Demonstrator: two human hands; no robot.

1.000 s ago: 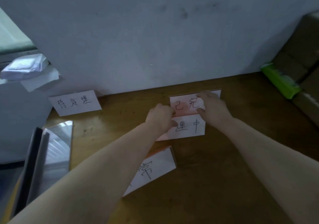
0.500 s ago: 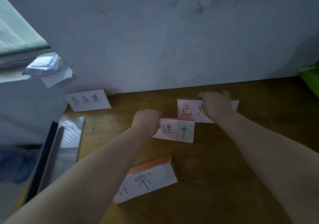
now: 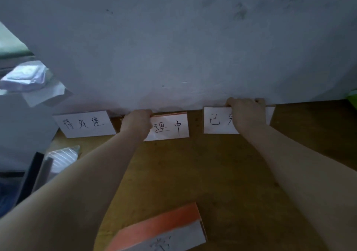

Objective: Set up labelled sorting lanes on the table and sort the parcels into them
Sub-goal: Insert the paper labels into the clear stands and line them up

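Left hand [image 3: 136, 124] grip clamped on middle card [image 3: 170, 128] | right hand [image 3: 246, 113] grip clamped on right card [image 3: 216, 120], both at table [image 3: 231, 173] 12 o'clock edge against wall | risk: propped cards could topple on release | fourth card [image 3: 164, 231] waits at 6 o'clock

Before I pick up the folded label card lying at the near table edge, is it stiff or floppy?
The near label card is folded paper, so probably light and somewhat floppy. Its fold gives some stiffness. Lying flat on the table, it would likely slide when pushed.
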